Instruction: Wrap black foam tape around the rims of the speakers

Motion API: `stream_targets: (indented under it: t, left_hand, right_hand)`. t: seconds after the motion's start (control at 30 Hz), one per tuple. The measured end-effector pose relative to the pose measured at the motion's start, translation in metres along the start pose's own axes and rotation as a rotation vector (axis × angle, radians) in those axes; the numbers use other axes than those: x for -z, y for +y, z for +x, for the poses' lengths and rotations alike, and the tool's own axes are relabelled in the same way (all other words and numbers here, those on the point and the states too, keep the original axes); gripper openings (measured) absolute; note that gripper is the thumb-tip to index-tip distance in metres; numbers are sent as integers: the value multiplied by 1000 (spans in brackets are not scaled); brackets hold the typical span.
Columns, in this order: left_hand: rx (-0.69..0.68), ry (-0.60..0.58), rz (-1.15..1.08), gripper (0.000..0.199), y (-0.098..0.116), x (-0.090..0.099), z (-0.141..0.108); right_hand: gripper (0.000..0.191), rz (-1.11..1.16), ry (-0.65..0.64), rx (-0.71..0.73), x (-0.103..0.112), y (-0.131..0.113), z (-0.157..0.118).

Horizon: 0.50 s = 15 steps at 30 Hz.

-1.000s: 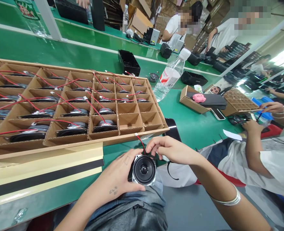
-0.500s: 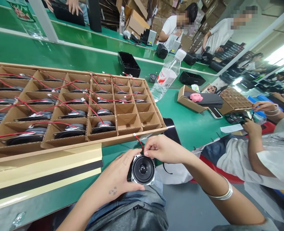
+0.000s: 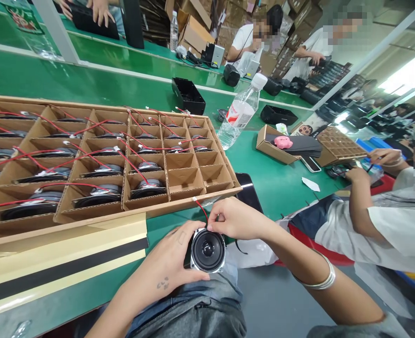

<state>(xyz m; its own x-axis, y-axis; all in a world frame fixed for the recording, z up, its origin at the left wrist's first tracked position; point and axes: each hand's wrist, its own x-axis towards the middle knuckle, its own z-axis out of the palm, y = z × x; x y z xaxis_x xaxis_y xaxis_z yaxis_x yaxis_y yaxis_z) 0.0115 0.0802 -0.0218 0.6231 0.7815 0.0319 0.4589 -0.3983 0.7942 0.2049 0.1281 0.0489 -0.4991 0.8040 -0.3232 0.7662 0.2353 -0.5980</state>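
Note:
My left hand (image 3: 168, 260) is closed around a small square-framed speaker (image 3: 208, 250), its black cone facing up at me above my lap. The thumb lies along the lower edge and the fingers curl round the upper left. My right hand (image 3: 228, 218) has its fingers pinched at the speaker's top edge, beside a short red and black wire (image 3: 201, 209) with a white plug. What those fingertips grip, if anything, is hidden. Just beyond is a cardboard divider box (image 3: 179, 201) with many speakers in its cells, cones down, red wires trailing over the dividers.
Left of my hands lies a yellow sheet with a black strip (image 3: 63, 263). A water bottle (image 3: 239, 112) stands behind the box's right end, near a dark flat device (image 3: 249, 190). A small carton (image 3: 276, 148) holds a pink toy. A co-worker sits at the right (image 3: 387, 206).
My view has shifted slightly, so the box and bench sit a little further left. Both hands keep their places on the speaker, the right fingertips slightly nearer its top middle.

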Motion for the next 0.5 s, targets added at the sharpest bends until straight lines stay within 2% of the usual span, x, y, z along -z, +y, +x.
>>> stream_targets:
  t: [0.07,0.13,0.23,0.27,0.33,0.4,0.5]
  left_hand:
    - [16,-8,-5,75,0,1,-1]
    - [19,-16,-14,72,1,1,-1]
    - [33,-27,-18,70,0,1,-2]
    - [43,-29,-15,70,0,1,-2]
    - [46,-29,2,70,-1,0,-3]
    - [20,-24,29,72,-2,-1,-3]
    - [-31,-13,78,72,-1,-1,-3]
  right_hand:
    - [13,-38,-39,-22,2,-5,1]
    - [12,-188,-100,-53,5,-11,3]
    - [32,-486,-213,-160,17,-18,0]
    - [38,-531,-253,-188,23,-20,-4]
    - [33,-521,-297,-195,37,-19,-17]
    - [22,-455,-273,-153,52,-15,-39]
    - [27,-376,-127,-174,71,0,-81]
